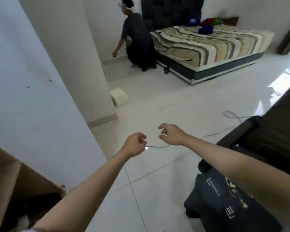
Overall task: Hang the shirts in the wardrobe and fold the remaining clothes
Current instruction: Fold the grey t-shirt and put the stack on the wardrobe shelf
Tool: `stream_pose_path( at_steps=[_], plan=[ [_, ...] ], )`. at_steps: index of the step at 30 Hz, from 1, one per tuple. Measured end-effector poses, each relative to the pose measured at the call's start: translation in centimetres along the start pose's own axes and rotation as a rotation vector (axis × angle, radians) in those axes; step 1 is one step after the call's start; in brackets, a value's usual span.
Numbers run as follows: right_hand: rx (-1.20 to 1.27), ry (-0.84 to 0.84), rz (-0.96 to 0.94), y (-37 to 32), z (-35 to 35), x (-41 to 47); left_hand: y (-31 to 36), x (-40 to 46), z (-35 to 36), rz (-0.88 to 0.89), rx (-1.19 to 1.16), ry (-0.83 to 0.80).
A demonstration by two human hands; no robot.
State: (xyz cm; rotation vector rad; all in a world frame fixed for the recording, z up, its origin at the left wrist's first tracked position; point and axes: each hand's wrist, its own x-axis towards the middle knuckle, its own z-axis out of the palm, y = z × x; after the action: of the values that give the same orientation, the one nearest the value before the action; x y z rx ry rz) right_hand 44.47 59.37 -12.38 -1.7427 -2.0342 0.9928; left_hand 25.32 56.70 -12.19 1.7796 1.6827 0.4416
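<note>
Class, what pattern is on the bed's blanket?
The blanket has wavy cream, tan and dark stripes; head view.

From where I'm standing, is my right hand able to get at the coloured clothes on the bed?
Probably not yet. The right hand is empty over bare floor; the coloured clothes lie at the bed's far end, across the room.
</note>
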Motion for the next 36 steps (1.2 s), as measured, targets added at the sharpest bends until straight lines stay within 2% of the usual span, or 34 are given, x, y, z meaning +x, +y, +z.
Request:
stream_pose_path(
  at_steps=[6,15,19,26,32,36],
  plan=[
    [0.093,0.185,0.329,16.2,-5.3,-9.6,11.0,3.5,13.8,0.188,0.011,-0.338],
    [0.22,0.282,0.716,36.7,-10.0,-20.9,23.8,6.6,33.3,0.283,0.087,-0.66],
    [0.282,0.324,0.847,44.1,-9.8,-23.1,25.8,9.1,39.9,0.242,0.156,-0.699],
    [0.468,0.352,0.925,52.9,-7.5,-21.7,25.9,16.3,47.6,0.256,0.345,-0.712],
    [0.634,0.404,0.946,57.9,-3.6,-17.9,25.7,22.7,53.7,0.321,0.493,-0.726],
    [0.758,0.449,0.958,59.3,-0.9,-16.1,25.3,25.0,57.0,0.457,0.606,-0.681]
  ],
)
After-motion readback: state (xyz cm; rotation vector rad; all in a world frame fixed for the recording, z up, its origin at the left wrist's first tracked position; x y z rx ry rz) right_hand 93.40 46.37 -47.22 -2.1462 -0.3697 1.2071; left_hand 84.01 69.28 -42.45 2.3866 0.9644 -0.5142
